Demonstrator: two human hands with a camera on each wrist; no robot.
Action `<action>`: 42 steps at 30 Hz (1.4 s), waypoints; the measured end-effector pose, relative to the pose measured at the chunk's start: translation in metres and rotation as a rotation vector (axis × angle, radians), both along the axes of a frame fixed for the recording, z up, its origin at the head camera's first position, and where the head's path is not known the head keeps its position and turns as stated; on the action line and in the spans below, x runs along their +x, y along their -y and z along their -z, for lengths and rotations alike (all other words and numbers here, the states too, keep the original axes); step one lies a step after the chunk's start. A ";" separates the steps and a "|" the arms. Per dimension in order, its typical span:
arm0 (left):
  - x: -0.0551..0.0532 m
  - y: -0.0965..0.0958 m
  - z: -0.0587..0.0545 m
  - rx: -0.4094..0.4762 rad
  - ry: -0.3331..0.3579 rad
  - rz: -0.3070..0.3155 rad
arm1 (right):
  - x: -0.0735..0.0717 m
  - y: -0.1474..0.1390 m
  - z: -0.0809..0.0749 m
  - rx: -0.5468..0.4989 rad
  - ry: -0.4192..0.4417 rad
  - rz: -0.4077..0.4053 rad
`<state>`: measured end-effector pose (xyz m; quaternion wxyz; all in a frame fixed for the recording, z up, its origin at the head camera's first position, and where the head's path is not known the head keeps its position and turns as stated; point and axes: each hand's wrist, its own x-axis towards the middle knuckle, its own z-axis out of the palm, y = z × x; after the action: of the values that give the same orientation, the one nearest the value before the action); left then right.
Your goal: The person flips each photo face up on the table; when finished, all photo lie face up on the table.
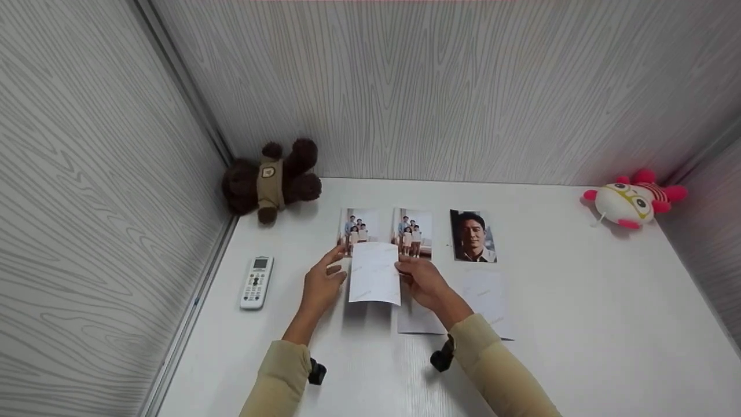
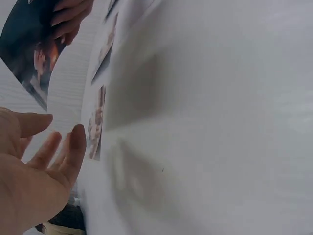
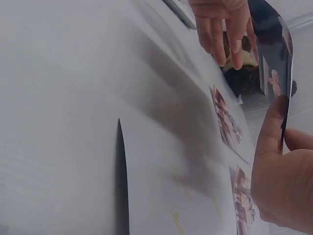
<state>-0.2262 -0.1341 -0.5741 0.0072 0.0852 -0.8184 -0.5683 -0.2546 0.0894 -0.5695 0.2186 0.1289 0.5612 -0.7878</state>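
Observation:
My right hand [image 1: 427, 282] pinches the right edge of a photo print [image 1: 375, 273], held above the table with its white back up. In the right wrist view, the thumb and a finger grip it by the edge, and its dark printed side [image 3: 275, 49] shows. My left hand [image 1: 321, 284] is by the print's left edge, fingers spread and apart from it in the left wrist view. Behind the held print lie two family photos [image 1: 360, 223] [image 1: 415, 223], picture side up. Below my right hand is a face-down print [image 1: 418, 321], partly hidden by the hand.
A portrait photo [image 1: 474, 236] lies to the right of the family photos, with another face-down print [image 1: 489, 301] in front of it. At left is a white remote control [image 1: 256, 282]. A brown teddy bear [image 1: 271, 180] and a pink-and-white plush toy [image 1: 628, 202] occupy the back corners, against the walls.

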 end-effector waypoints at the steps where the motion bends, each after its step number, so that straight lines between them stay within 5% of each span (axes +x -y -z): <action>1: 0.001 -0.001 0.000 -0.038 -0.041 0.024 | 0.000 0.000 0.000 -0.006 0.008 0.009; 5: 0.006 -0.005 0.001 -0.131 -0.201 0.087 | 0.000 0.001 -0.001 -0.030 0.034 0.028; 12: 0.009 -0.007 0.001 -0.176 -0.399 0.096 | 0.000 0.001 0.000 -0.045 0.062 0.029; 25: 0.005 -0.004 0.001 -0.161 -0.502 0.061 | 0.006 -0.015 0.001 -0.013 0.030 -0.091; 28: 0.004 -0.002 -0.002 -0.134 -0.465 0.043 | 0.004 -0.023 0.001 -0.004 0.003 -0.113; 32: 0.004 0.000 -0.007 -0.027 -0.314 0.025 | 0.001 -0.029 -0.002 0.009 -0.040 -0.049; 38: 0.001 0.002 -0.012 0.140 -0.140 0.059 | -0.003 -0.029 -0.009 0.032 -0.106 0.072; 42: -0.001 0.002 -0.014 0.238 -0.044 0.070 | -0.003 -0.027 -0.009 0.088 -0.131 0.066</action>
<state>-0.2269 -0.1358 -0.5605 -0.0046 0.0445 -0.7474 -0.6629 -0.2578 0.1165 -0.5600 0.1494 0.1053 0.6037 -0.7760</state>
